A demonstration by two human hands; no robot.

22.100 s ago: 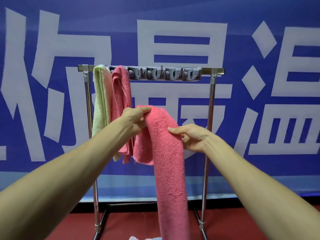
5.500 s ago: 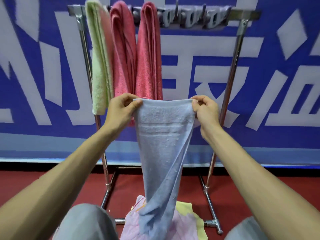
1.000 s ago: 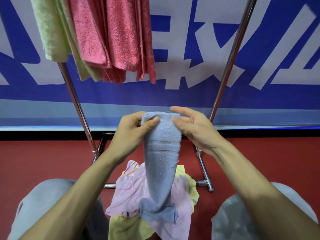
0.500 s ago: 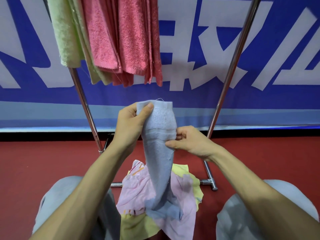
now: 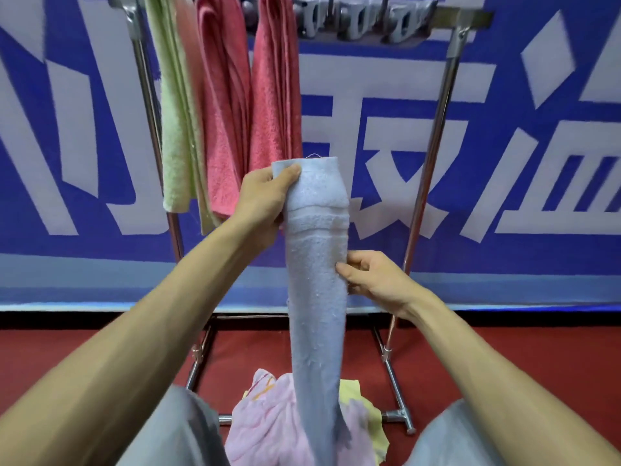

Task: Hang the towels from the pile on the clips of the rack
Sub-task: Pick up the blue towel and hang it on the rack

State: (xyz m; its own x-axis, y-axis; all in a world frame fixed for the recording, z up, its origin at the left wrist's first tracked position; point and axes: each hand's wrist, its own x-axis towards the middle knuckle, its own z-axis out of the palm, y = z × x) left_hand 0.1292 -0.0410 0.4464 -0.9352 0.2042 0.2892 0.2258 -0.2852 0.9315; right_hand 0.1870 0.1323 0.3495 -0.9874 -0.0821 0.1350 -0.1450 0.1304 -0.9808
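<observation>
Left hand (image 5: pixel 265 196) pinched the folded top of the long pale-blue terry towel (image 5: pixel 317 280). Right hand (image 5: pixel 373 277) pinched its edge lower down. The tail hung over the pink-and-yellow cloth pile (image 5: pixel 265 428). Risk: the fold could slip open, or bunch too thick for the free grey clips (image 5: pixel 363 23).

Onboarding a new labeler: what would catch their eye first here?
The pale blue towel, folded narrow, hangs dead centre: the left hand grips its top corner, the right hand pinches its edge lower down. Behind, a green towel and two red towels hang at the left of the rack, empty clips to their right.
</observation>
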